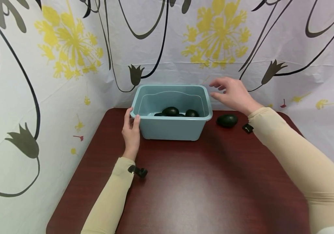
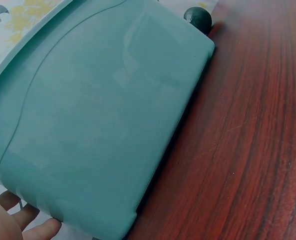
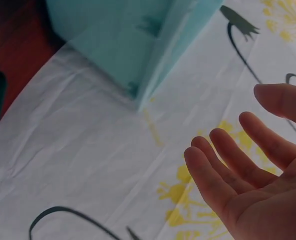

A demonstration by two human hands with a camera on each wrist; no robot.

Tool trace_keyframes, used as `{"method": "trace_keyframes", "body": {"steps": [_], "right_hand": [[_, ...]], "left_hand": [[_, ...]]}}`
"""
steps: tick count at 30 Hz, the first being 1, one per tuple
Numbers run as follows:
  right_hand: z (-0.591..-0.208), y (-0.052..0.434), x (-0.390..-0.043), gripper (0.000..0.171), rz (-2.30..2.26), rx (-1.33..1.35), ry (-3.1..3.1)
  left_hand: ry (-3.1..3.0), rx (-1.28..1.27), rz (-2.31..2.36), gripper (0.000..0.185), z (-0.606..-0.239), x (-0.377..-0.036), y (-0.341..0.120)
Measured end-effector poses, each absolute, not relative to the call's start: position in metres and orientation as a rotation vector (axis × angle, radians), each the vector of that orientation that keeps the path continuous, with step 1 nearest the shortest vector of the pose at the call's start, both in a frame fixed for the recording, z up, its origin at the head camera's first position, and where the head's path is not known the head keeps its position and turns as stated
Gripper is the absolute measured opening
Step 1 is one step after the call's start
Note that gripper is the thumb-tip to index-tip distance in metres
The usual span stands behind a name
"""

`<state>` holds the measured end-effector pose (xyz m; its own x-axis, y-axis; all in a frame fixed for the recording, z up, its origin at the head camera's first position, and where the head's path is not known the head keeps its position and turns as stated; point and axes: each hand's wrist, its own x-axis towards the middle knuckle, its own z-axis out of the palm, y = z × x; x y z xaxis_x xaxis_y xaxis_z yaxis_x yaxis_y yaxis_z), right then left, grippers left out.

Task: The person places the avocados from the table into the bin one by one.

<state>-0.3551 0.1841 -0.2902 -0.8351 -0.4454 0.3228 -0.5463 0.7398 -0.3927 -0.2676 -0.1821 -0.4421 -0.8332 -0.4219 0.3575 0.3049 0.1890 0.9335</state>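
Note:
A light blue plastic tub (image 1: 171, 129) stands on the table's far side, with several dark green avocados (image 1: 171, 111) lying inside. At its front left corner my left hand (image 1: 131, 135) holds the rim, thumb toward the front and fingers along the left side. The left wrist view shows those fingers (image 2: 25, 217) against the tub wall. My right hand (image 1: 233, 93) is in the air just right of the tub, fingers spread loosely, holding nothing. Below it, one avocado (image 1: 227, 120) lies on the table beside the tub.
The dark red wooden table (image 1: 184, 182) meets a white patterned cloth (image 1: 172, 58) hung behind it and at the sides. A small black wrist camera (image 1: 137, 171) is strapped to the left wrist, another (image 1: 247, 128) to the right.

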Motion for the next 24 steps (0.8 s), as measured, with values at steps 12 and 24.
{"method": "trace_keyframes", "body": {"steps": [12,24], "right_hand": [[-0.322,0.217,-0.37,0.036,0.706,0.726,-2.827],[-0.361,0.242,-0.387,0.038,0.685,0.651,-2.923]], "left_hand": [[-1.909,0.118,-1.699,0.047,-0.462,-0.286,-0.189],[-1.921,0.081,-1.669,0.051,-0.477,-0.296,-0.196]]}}
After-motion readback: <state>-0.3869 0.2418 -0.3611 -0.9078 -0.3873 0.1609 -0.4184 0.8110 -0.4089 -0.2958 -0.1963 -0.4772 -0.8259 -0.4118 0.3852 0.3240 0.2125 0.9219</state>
